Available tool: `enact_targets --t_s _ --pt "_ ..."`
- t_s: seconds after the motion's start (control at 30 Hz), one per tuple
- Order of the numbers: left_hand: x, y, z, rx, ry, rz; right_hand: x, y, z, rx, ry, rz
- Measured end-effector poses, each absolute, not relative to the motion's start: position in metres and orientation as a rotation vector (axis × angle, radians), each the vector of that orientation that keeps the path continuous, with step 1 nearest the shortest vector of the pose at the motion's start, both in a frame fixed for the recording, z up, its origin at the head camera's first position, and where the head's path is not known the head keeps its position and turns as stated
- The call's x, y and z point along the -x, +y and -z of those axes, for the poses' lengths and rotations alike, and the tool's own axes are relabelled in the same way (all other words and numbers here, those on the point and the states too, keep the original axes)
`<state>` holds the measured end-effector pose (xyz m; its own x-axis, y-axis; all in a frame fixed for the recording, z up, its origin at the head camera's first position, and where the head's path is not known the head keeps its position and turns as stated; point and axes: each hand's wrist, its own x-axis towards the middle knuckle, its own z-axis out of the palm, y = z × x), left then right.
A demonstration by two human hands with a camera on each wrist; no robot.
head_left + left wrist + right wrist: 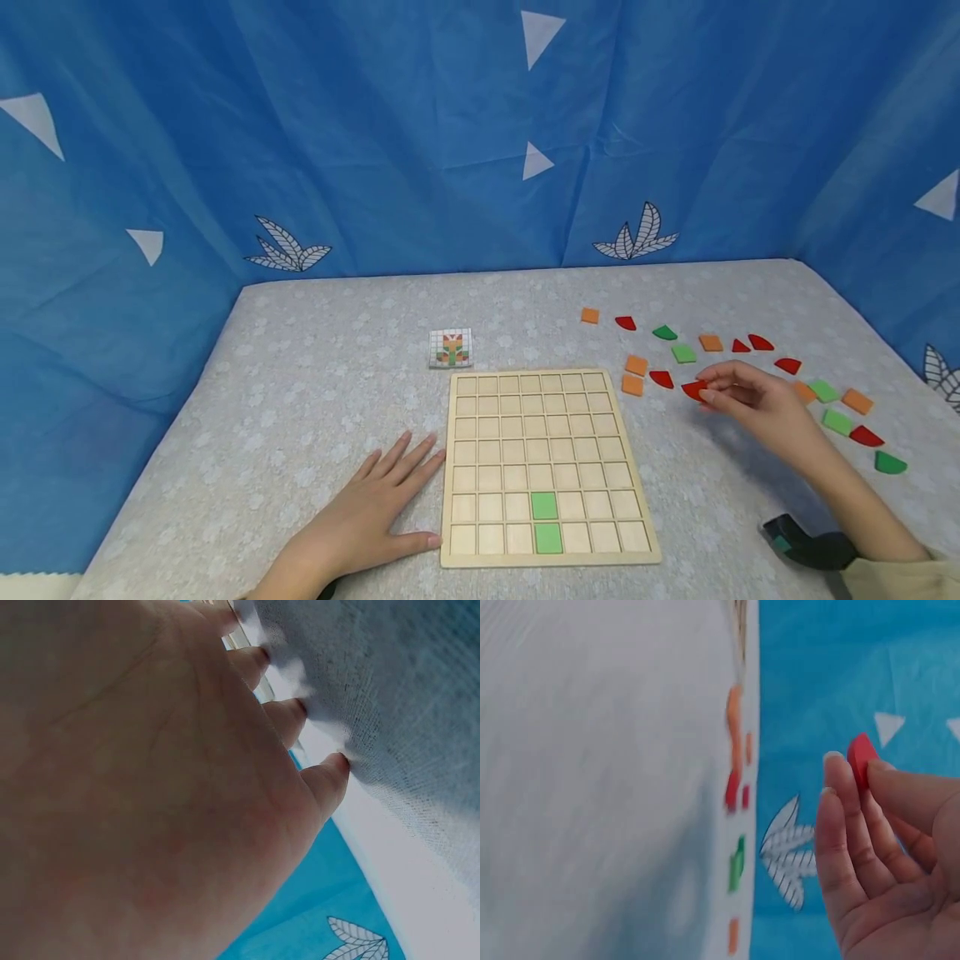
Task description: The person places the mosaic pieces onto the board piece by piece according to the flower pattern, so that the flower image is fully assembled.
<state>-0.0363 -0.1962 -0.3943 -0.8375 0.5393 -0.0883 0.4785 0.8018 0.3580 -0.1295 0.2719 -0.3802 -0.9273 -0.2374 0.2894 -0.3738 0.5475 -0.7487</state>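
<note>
The person's right hand (750, 404) pinched a red fan-shaped tile (694, 390) between thumb and fingers, out to the right of the wooden grid board (551, 560) and near a loose red tile (662, 379). Because the grip seemed to take only part of the thin piece, it could have twisted or slipped. The left hand (367, 517) was empty, its fingers extended and their tips on the tablecloth (337, 367); its thumb lay at or just beside the board's left edge, where a push might have slid the board and jogged the two light-green square tiles (547, 537) in its lowest middle cells. The board looked like pale, smooth wood, divided by thin ribs. The tiles were flat, straight-sided or rounded along one edge; the grey cloth showed a floral pattern and visible weave.
</note>
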Motion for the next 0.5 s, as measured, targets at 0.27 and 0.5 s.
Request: enact_targets --t_s 0.27,0.5 --pt "0.036 -0.196 0.395 -0.789 2.805 -0.486 0.132 0.239 0.366 -0.566 -2.594 -1.517" --pt "0.036 -0.196 0.395 -0.796 2.808 -0.484 0.138 0.215 0.364 -0.696 -2.558 -1.616"
